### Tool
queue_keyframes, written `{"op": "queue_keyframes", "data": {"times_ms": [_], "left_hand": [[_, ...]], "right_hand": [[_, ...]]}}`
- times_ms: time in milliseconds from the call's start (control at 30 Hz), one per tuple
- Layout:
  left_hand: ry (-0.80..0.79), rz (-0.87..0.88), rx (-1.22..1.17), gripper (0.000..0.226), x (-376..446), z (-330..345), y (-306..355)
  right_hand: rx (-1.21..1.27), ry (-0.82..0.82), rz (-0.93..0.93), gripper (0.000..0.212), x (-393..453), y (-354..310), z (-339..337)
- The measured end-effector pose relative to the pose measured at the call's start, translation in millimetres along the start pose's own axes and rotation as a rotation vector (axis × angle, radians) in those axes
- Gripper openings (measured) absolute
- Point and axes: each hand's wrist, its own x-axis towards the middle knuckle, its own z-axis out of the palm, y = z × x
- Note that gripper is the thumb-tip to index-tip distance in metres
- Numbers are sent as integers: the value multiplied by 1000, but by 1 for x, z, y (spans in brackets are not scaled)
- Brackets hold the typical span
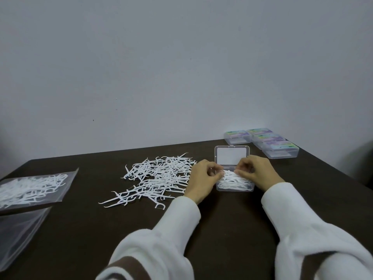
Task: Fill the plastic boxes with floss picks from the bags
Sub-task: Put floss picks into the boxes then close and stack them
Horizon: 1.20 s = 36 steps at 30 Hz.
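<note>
An open clear plastic box [234, 186] sits right of centre on the dark surface [222, 229], its lid [232, 156] standing up on the far side. Inside lies a heap of white floss picks [232, 179], reaching about to the rim. Both hands are at this box. The left hand [203, 176] comes in from the left with its fingers curled, the fingertips [221, 173] pinching the picks at the box's left end. The right hand [255, 171] meets it from the right, fingers also curled down onto the same picks near the far edge of the heap. The two hands almost touch above the box. Both arms wear white fleece sleeves [181, 223].

Just left of the box, touching the left hand, a loose pile of floss picks [157, 176] spreads over the middle of the surface. Well apart at the far left edge lies a clear bag [30, 188] with more picks in it, and nearer, partly under it, a second clear bag [18, 233] that looks flat; what it holds cannot be told.

On the far right, behind the open box, stand four closed boxes [264, 141] with coloured labels, set close together by the pale wall [181, 67].
</note>
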Motion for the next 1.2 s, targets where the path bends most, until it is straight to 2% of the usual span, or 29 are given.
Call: {"op": "queue_keyframes", "data": {"times_ms": [333,533,633,767,900,967,1200], "left_hand": [[-34,35,18,14,1,-1,-2],[-37,77,56,15,-3,-22,-1],[-56,89,88,17,-13,-44,-12],[-76,31,122,15,-26,-80,-33],[-105,-21,251,21,-40,-120,-53],[-123,-53,285,29,-47,-141,-59],[-205,-189,415,46,-58,-193,-77]], "right_hand": [[-96,38,-7,5,-3,-6,2],[-48,63,-117,5,-6,-24,6],[-39,8,-179,1,-8,-41,16],[-83,-66,-303,12,-7,-64,37],[-260,-37,-312,24,0,-78,51],[-263,-47,-314,26,4,-85,56],[-209,-265,-301,53,14,-113,85]]}}
